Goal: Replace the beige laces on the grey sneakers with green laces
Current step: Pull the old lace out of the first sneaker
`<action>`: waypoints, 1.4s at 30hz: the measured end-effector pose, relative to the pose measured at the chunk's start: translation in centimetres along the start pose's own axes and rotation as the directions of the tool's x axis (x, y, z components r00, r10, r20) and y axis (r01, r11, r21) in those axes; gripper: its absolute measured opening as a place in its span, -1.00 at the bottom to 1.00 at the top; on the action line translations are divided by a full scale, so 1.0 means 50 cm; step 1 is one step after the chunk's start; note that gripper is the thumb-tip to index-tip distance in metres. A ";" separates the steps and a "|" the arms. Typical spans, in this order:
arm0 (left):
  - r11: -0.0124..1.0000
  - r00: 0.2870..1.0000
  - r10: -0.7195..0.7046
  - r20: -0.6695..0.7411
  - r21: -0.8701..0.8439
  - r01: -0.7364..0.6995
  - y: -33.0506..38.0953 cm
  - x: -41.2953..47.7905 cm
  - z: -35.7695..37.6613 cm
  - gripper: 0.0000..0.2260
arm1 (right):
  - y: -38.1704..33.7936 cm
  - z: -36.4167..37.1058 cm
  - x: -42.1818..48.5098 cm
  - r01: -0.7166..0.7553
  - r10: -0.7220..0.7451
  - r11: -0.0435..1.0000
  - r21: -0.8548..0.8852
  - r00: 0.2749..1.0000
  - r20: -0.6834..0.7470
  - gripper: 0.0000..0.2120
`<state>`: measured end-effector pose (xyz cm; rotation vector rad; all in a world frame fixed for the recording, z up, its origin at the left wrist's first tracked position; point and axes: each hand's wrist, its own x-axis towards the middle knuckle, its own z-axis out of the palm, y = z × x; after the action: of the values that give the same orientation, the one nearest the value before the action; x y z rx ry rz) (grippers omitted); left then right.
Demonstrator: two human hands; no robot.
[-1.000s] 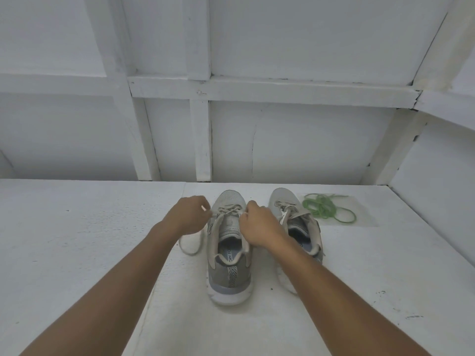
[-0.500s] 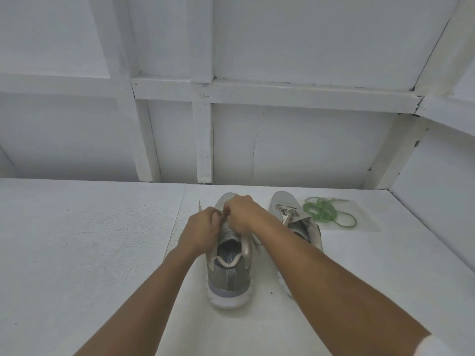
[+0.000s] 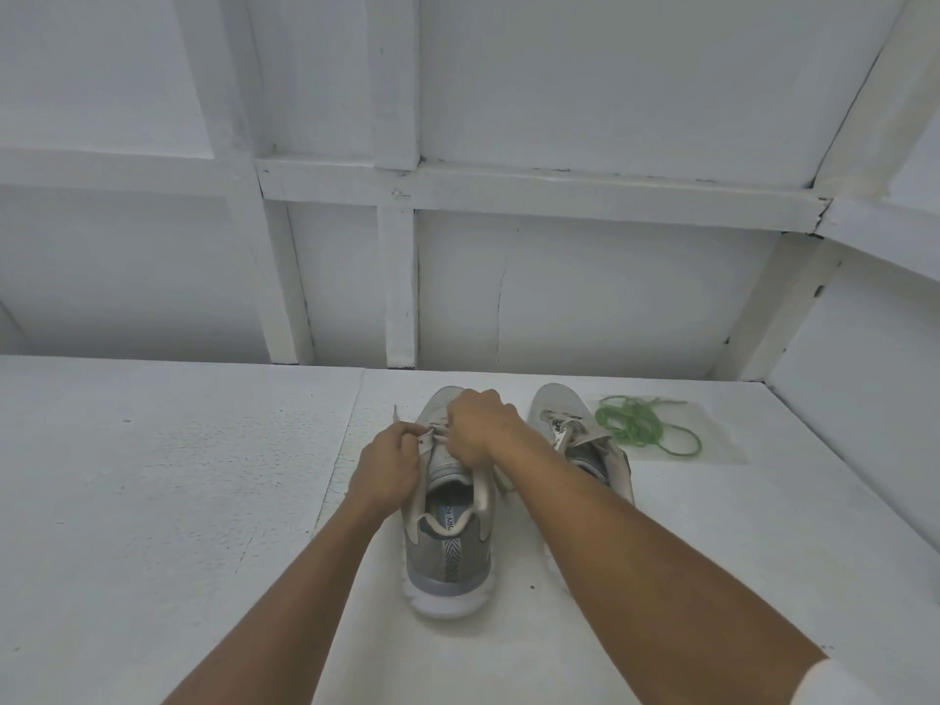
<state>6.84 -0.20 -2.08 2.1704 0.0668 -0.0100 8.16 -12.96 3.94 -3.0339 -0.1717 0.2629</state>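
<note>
Head view: nearest, the heel of the grey sneaker [image 3: 447, 547] points back at the person, below the fingers, toe away on the white desk [image 3: 178, 501], so its lacing faces both hands. Over it, the left hand [image 3: 389, 460] has its fingers [image 3: 407, 436] closed in a pinch on the beige lace [image 3: 426, 438] at the shoe's left edge, a loose end sticking up just beyond them. This grip looks meant for drawing the lace out of an eyelet. Touching it, the right hand [image 3: 480, 429] has its fingers [image 3: 460, 424] curled tight onto the same lacing, probably loosening a crossing, though the knuckles hide exactly what they hold. Right of those fingers sits the second sneaker [image 3: 564, 424], beige laces in. Farther right, the green laces [image 3: 636, 424] lie coiled on a clear plastic sheet [image 3: 722, 442], well apart from both hands, ready for threading.
</note>
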 end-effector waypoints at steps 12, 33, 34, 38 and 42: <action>1.000 1.000 0.007 -0.027 -0.017 -0.007 0.002 0.000 0.005 -0.70 | 0.011 -0.012 0.013 0.036 -0.012 0.992 0.119 0.980 -0.198 -0.62; 0.999 1.000 -0.024 -0.012 -0.042 0.024 -0.004 0.003 0.005 -0.68 | 0.044 -0.028 0.022 0.026 0.030 0.968 0.249 0.975 -0.218 -0.67; 0.999 1.000 -0.019 -0.011 -0.043 0.019 -0.003 0.003 0.005 -0.68 | 0.030 -0.017 0.024 0.051 -0.019 0.976 0.211 0.988 -0.150 -0.69; 0.999 1.000 -0.003 -0.014 -0.043 0.003 -0.004 -0.001 0.004 -0.68 | -0.002 0.024 0.030 -0.020 0.021 0.997 0.070 1.000 -0.014 -0.75; 0.999 1.000 -0.013 -0.016 -0.052 0.012 -0.005 0.000 0.003 -0.67 | 0.013 0.003 0.026 -0.068 0.099 0.988 0.139 0.969 -0.228 -0.80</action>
<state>6.84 -0.15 -2.37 2.1186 0.0894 0.0018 9.46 -13.45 3.52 -2.9135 -0.0084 -0.0777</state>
